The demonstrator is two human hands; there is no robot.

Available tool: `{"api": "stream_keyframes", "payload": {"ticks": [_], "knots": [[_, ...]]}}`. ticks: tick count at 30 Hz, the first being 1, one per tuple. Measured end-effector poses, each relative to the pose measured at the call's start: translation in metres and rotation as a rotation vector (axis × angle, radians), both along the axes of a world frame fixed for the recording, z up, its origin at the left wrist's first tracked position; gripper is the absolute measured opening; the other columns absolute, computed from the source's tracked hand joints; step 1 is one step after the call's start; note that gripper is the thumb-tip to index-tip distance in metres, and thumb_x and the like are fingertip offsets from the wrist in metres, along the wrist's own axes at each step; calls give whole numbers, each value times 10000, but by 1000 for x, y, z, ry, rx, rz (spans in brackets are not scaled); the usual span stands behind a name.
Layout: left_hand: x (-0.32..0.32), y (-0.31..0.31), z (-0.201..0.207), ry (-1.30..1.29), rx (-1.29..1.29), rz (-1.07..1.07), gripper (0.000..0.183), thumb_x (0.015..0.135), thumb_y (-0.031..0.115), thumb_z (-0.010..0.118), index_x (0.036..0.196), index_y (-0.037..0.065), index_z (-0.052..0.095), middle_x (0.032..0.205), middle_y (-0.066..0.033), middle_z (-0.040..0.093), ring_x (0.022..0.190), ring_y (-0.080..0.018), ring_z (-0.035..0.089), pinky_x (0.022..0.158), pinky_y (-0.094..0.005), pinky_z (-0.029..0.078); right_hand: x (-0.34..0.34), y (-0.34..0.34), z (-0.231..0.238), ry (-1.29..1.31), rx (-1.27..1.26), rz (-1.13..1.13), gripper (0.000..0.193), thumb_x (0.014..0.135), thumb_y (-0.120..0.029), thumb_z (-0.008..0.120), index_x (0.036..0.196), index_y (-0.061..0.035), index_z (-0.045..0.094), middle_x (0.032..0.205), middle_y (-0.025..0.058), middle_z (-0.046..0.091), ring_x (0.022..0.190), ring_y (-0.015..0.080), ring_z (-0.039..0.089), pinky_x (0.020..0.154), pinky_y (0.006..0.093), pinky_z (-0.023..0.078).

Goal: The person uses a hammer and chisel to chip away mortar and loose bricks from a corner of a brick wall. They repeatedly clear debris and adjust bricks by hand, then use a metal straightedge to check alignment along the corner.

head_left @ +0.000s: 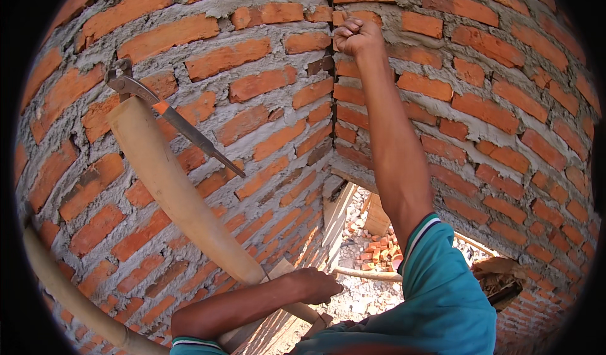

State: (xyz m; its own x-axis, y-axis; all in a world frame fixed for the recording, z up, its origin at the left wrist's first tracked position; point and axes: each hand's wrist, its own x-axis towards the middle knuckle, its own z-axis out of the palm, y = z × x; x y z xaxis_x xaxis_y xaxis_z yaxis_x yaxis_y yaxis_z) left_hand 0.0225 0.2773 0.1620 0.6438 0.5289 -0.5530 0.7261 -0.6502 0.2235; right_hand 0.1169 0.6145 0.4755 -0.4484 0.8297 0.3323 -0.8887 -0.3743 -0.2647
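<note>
My right hand (357, 36) is raised to the inner corner of the brick wall (480, 109), its fingers curled close to the bricks. Whatever it may be gripping is too small to make out. Low in the middle, my left hand (322, 286) is closed beside a bamboo pole (183, 184), its forearm crossing the pole. I cannot tell what is in those fingers. A pair of pincers (189, 131), dark metal with an orange band on one handle, rests at the pole's upper end, against the left wall. Neither hand touches them.
Another bamboo pole (76, 298) curves along the lower left. A thin horizontal pole (369, 273) lies past my left hand. Far below are rubble (363, 298) and a heap of loose bricks (382, 252). A rough brown wooden piece (502, 279) juts out at right.
</note>
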Motion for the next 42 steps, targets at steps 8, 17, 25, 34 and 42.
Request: {"api": "stream_keyframes", "payload": {"ticks": [8,17,25,34,42], "knots": [[-2,1,-2,-40,-10,-6,263,984,233,613,1176,55,617,1136,-167,687,1081,-343,686,879,-482,558,-11,-17,3,-460,218,-603,146,1002,-118,557,959,-5,638,598,26,527,482,114,444,450,318,361],[-2,0,-4,-70,38,-44,191,960,145,589,1109,34,634,1044,-163,710,1002,-341,705,853,-480,561,7,-28,22,-1694,1164,-2166,152,849,-151,649,904,-62,759,931,203,742,903,418,726,735,542,579],[-4,-1,-7,-122,51,-58,184,948,120,555,1088,42,643,1042,-162,713,1000,-340,708,832,-477,570,-2,-34,60,-1928,1694,-2251,226,958,-203,531,969,-45,693,897,221,714,859,439,697,723,568,552],[-6,-1,-1,-145,21,-83,214,937,136,571,1104,59,681,1121,-161,717,1042,-324,709,830,-457,575,7,-40,105,-1724,1700,-2137,186,852,-131,562,901,-18,701,908,251,696,874,440,678,771,529,540],[-8,-3,1,-143,47,-68,184,942,153,585,1082,70,669,1088,-157,718,1017,-324,711,838,-456,567,-2,-64,99,-1792,1608,-2191,211,829,-131,573,924,-22,727,938,249,707,920,423,686,800,525,542]]}}
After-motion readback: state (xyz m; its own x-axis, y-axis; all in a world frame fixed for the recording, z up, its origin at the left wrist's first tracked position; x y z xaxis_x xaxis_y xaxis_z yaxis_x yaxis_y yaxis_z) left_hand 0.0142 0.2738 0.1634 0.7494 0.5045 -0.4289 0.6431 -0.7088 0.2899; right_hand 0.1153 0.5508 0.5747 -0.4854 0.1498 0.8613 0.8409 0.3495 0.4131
